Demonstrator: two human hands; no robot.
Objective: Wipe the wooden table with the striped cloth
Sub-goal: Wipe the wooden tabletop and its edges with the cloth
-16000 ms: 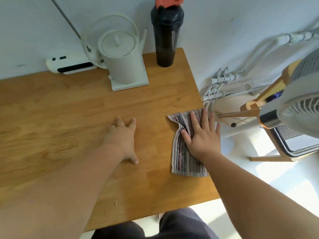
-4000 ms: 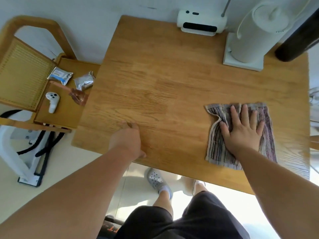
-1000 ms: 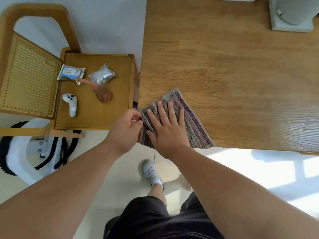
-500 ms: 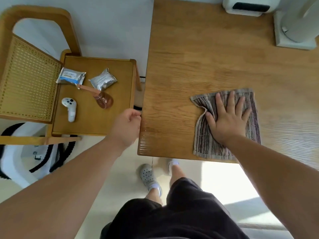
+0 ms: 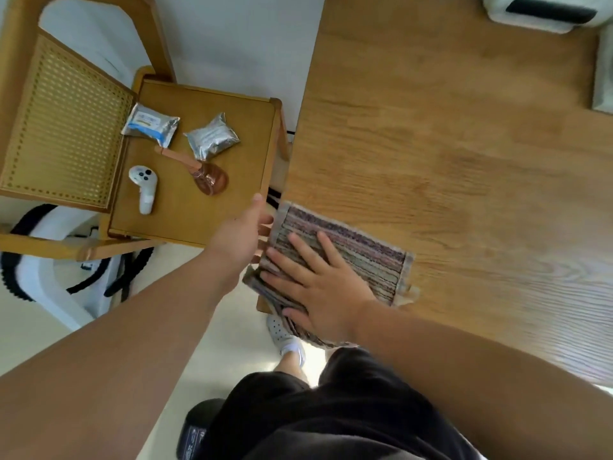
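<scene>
My right hand lies flat, fingers spread, on the striped cloth at the near left corner of the wooden table, where the cloth hangs over the edge. My left hand sits just beside the cloth's left end, thumb raised.

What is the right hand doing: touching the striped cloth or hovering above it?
Touching. The head view shows the right hand lying flat on the striped cloth, fingers spread against the fabric with no gap.
</scene>
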